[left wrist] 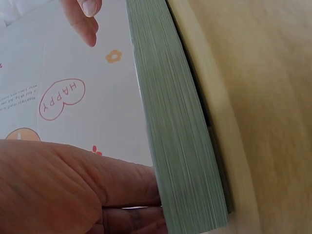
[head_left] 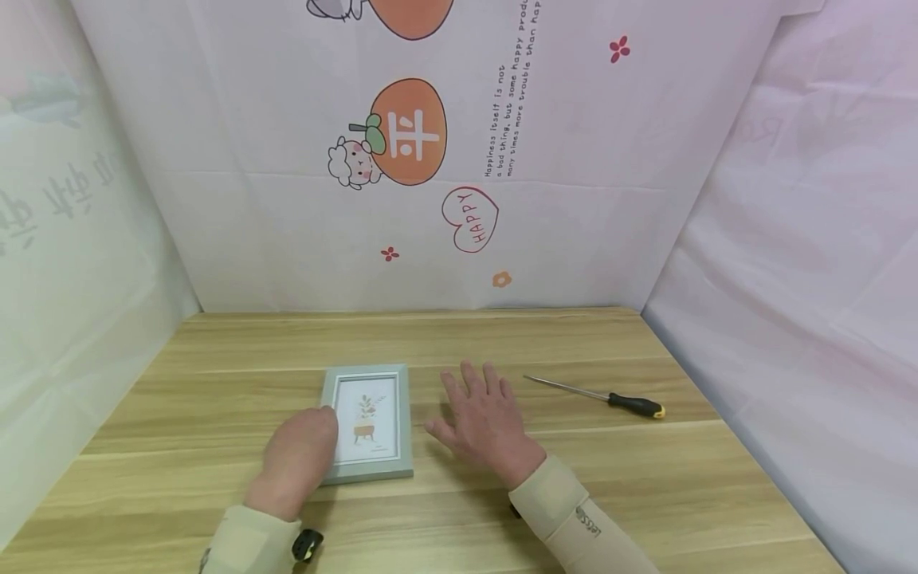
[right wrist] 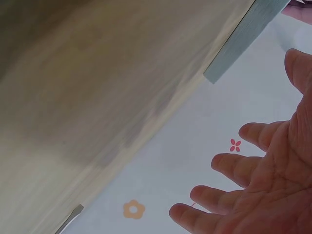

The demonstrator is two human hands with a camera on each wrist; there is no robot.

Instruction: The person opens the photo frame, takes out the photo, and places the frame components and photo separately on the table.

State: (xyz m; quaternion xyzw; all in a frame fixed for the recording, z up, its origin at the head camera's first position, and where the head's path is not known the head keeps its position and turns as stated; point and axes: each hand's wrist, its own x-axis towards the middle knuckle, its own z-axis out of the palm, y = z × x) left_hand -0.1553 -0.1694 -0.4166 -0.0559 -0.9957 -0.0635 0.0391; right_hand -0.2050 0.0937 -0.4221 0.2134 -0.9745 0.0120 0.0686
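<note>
A grey-green picture frame [head_left: 367,470] with a plant print lies flat on the wooden table [head_left: 459,343]. My left hand [head_left: 301,454] rests on the frame's lower left part, fingers touching its face. In the left wrist view those fingers [left wrist: 92,187] lie against the frame [left wrist: 180,136]. My right hand [head_left: 479,414] hovers flat just right of the frame, fingers spread, holding nothing. The right wrist view shows its open palm [right wrist: 263,190] and a frame corner [right wrist: 243,39].
A screwdriver [head_left: 610,397] with a black and yellow handle lies on the table to the right of my right hand; its tip [right wrist: 70,217] shows in the right wrist view. Printed white sheets wall the table at the back and on both sides.
</note>
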